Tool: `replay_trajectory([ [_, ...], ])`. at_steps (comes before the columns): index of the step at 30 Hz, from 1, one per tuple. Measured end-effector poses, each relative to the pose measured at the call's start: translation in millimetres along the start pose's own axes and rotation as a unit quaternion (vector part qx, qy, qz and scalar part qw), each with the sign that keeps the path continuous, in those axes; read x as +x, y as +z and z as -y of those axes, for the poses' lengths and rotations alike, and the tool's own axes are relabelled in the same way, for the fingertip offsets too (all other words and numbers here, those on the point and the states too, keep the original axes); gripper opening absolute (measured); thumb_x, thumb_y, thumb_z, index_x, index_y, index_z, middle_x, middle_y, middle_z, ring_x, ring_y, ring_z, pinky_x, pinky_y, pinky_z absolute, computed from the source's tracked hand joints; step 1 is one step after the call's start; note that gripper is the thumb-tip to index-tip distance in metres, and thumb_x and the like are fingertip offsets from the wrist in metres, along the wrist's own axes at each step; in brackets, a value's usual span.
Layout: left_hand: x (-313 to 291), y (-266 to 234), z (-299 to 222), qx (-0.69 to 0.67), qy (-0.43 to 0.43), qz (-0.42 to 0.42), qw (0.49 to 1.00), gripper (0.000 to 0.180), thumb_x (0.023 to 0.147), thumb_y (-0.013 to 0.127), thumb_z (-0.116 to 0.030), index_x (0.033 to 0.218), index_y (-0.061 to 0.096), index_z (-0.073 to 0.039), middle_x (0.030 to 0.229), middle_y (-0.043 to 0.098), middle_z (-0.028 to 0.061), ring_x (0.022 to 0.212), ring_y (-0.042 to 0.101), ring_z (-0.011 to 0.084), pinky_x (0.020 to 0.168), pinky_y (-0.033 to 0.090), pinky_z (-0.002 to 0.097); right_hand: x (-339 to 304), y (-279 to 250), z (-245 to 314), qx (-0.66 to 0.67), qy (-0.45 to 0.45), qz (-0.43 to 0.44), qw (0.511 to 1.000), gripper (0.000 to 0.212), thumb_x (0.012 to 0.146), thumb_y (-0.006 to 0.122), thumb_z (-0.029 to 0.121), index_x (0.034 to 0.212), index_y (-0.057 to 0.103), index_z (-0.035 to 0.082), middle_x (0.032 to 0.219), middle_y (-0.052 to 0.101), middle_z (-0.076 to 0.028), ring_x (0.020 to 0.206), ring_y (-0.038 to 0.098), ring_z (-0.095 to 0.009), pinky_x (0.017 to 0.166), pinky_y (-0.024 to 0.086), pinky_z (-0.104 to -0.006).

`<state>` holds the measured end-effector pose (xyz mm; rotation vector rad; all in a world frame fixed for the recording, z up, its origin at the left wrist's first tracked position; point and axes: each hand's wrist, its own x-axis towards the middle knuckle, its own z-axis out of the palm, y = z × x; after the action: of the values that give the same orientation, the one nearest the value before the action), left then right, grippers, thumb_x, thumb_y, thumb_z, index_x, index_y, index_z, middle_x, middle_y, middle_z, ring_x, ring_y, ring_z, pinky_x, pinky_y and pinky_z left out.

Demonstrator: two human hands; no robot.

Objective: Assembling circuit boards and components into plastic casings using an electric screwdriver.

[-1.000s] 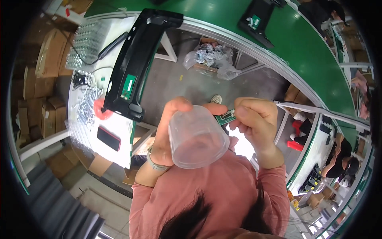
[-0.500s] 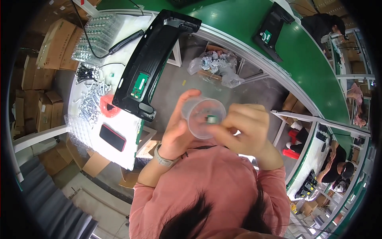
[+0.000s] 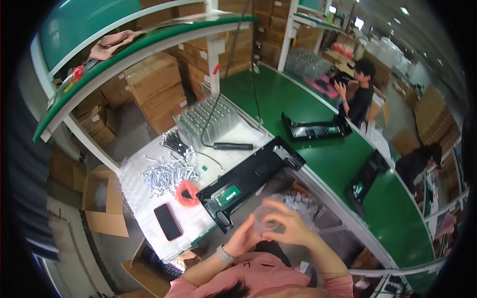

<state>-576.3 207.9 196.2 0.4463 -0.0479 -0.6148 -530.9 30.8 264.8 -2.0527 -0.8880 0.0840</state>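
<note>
My left hand (image 3: 242,237), with a pale watch strap at its wrist, is wrapped round a clear plastic cup (image 3: 259,224). At the cup's rim, the curled fingers of my right hand (image 3: 290,226) press against it, the thumb and forefinger on either side of the mouth. A small greenish spot shows inside the cup, too blurred to name. Just beyond the hands lies a long black plastic housing (image 3: 256,171) with a green circuit board (image 3: 228,195) set in it. A crumpled red ring-shaped thing (image 3: 187,193) touches the housing's near left end.
A phone (image 3: 168,222), white cables (image 3: 169,177), black wires (image 3: 175,144), a corded black pen-shaped tool (image 3: 232,146) and clear trays of boards (image 3: 206,123) cover the white-topped table. Two more black housings (image 3: 318,131) (image 3: 366,183) sit on the green bench (image 3: 303,104). A co-worker (image 3: 365,97) stands beyond.
My view has swung left and up, so the table sits nearer the middle. The small white-and-green piece at my right fingertips no longer shows clearly. Both hands stay at the cup.
</note>
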Motion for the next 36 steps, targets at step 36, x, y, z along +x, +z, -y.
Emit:
replay_trajectory([
  [36,-14.2,-93.7,-58.3,0.243,0.194,-0.451,0.837,0.006,0.088,0.056,-0.009,0.092,0.059,-0.004,0.087,0.059,0.0043,0.078,0.056,0.0141,0.072,0.046,0.0281,120.5,37.7,-151.0,-0.064,-0.159,-0.223,0.960,0.014,0.072,0.070,0.007,0.085,0.063,0.005,0.076,0.062,-0.008,0.065,0.062,-0.027,0.058,0.050,-0.0337],
])
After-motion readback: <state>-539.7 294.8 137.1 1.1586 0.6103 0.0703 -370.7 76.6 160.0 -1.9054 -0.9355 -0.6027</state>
